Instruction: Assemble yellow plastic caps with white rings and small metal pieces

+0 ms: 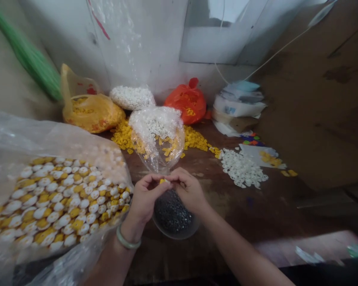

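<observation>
My left hand [146, 196], with a pale bangle [128, 239] at the wrist, pinches a small yellow and white piece [164, 181]. My right hand [188, 190] meets it there, its fingers closed on the same piece. Both hands are over the near-side bowl [176, 218] of small dark shiny bits. Just beyond the fingers lies a clear plastic bag [159, 131] with white and yellow pieces around it. The details of the held piece are too small to tell.
On the left a large clear bag [62, 198] holds many yellow and white pieces. Yellow pieces [197, 139] and white pieces [243, 169] lie on the table [226, 210]. Behind stand a yellow bag [95, 113], a red bag [186, 101] and a stack [238, 105].
</observation>
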`<state>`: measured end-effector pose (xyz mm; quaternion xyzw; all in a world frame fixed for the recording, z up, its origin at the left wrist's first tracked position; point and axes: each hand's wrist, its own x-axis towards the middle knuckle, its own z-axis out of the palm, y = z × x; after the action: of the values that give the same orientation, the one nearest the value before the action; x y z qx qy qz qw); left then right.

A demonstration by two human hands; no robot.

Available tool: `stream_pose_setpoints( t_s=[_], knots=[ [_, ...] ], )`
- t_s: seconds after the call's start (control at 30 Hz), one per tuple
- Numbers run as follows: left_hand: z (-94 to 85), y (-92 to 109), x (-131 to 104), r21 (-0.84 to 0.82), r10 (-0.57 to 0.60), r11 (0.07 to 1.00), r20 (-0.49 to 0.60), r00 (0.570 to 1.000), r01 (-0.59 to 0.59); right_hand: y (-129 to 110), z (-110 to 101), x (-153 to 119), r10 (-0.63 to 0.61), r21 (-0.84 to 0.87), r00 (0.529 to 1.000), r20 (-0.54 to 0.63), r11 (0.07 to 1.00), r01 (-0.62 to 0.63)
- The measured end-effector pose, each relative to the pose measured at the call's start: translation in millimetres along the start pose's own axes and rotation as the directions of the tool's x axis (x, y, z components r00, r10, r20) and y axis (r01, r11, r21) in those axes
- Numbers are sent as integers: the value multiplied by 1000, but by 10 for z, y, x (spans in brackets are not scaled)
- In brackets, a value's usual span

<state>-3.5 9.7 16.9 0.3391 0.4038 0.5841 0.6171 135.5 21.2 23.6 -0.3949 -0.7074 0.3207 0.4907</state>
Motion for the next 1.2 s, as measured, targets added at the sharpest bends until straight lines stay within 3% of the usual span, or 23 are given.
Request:
stream_pose_setpoints(
  t_s=[0.07,0.13,0.2,0.23,0.27,0.33,0.4,0.47,0.53,0.6,0.7,0.73,0.77,0.83,0.9,0.93,1.07,1.2],
  knots=[
    [-12,67,-26,203,119,971,26,993,-122,8,-48,-20,-14,-14,999,28,1000,15],
    [-53,197,-83,479,360,809,53,931,-340,21,-118,-30,-22,-59,999,35,998,24],
    [-155,383,-158,726,614,478,127,779,-494,43,-212,-21,-15,-117,999,39,993,19],
    [-238,488,-193,812,700,302,168,694,-500,56,-263,-8,-8,-143,998,55,990,16],
    [-342,594,-222,880,746,153,196,637,-450,69,-314,9,-2,-167,996,84,986,16],
    [-607,792,-246,973,772,-44,177,610,-226,87,-398,49,9,-212,986,166,977,27],
    [-910,944,-224,991,799,-110,40,600,80,87,-441,85,25,-255,967,255,966,42],
    [-1185,1035,-174,951,770,-136,-75,633,277,69,-437,103,47,-295,942,332,954,57],
    [-1372,1070,-124,936,723,-177,-86,685,303,48,-399,98,64,-327,916,396,942,76],
    [-1421,1056,-87,942,722,-204,-39,691,266,37,-351,75,88,-368,894,439,926,90],
    [-1200,940,-31,973,775,-166,29,631,159,49,-282,22,198,-505,844,498,858,97],
    [-1060,871,3,985,771,-146,55,635,92,59,-259,3,251,-561,817,519,821,104],
    [-900,787,52,992,743,-129,98,662,-1,71,-235,-16,299,-611,789,536,782,119],
    [-575,592,198,981,579,-124,192,792,-148,101,-184,-55,363,-682,746,559,713,164],
    [-326,396,405,986,353,-146,124,927,-76,138,-136,-93,385,-713,722,575,668,212],
    [-250,313,523,988,311,-151,88,946,-42,158,-116,-112,389,-719,715,580,657,226],
    [-241,121,965,982,268,-160,-57,962,103,250,-86,-165,399,-721,713,576,659,214],
    [-343,53,1211,962,277,-182,-150,949,205,307,-105,-165,398,-693,699,594,695,193]
  ],
)
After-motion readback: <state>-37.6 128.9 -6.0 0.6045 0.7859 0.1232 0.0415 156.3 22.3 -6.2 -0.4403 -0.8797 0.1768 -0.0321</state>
